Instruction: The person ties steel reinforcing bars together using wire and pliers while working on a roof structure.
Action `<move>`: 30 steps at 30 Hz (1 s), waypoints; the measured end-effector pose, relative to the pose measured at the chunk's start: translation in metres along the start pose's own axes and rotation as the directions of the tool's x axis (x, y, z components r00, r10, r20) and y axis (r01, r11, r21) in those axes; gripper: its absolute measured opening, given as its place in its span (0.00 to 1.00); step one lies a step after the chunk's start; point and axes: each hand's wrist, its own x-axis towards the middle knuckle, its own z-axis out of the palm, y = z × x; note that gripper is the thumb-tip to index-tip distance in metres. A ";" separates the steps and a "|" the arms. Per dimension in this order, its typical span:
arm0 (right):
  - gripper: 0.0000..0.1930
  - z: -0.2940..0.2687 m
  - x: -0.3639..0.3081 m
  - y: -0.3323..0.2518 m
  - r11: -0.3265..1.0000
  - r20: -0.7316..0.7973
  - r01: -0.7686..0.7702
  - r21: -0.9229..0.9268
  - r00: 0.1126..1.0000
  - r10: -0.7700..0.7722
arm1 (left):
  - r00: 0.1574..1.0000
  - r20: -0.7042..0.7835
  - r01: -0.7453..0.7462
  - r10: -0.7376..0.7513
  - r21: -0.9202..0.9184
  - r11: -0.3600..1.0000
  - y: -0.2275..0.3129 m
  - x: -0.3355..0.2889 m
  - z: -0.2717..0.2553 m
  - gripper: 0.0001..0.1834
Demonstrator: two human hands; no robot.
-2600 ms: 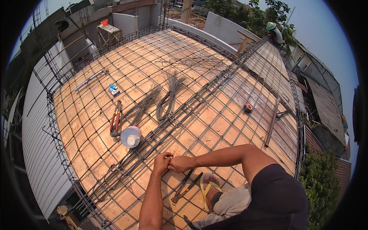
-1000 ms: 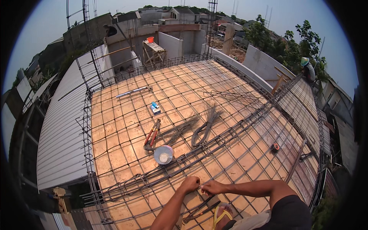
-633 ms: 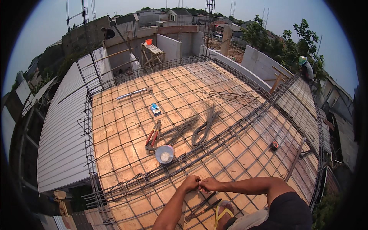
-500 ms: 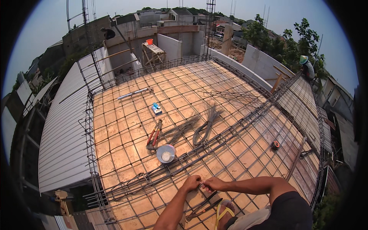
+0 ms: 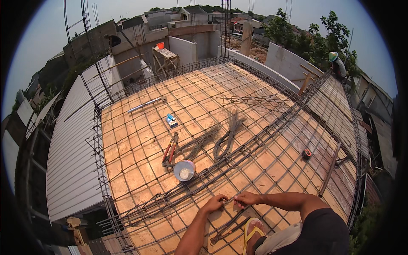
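Observation:
My left hand is closed in a pinch just above the rebar mesh, near my feet. A short gap to its right, my right hand is also closed, fingertips pressed together. Whatever the fingers hold is too small to make out. Below my hands, beside my sandalled foot, lies a long-handled dark tool. Ahead of them on the mesh stand a clear plastic container with something pale inside and red-handled cutters. Two bundles of thin tie wire, one looped and one straighter, lie beyond.
Thick bundled bars cross the deck in a raised diagonal line. A tape measure, a blue-and-white pack and a metal bar-like tool lie about. Another person crouches at the far right edge.
My hands have drawn apart, the right one moving rightward and slightly up. The view has shifted a little.

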 end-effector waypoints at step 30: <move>0.14 0.043 0.004 -0.026 0.257 -0.093 -0.013 -0.966 0.949 -0.302 | 0.965 -0.245 0.095 -0.093 -0.006 0.995 0.005 -0.008 0.022 0.06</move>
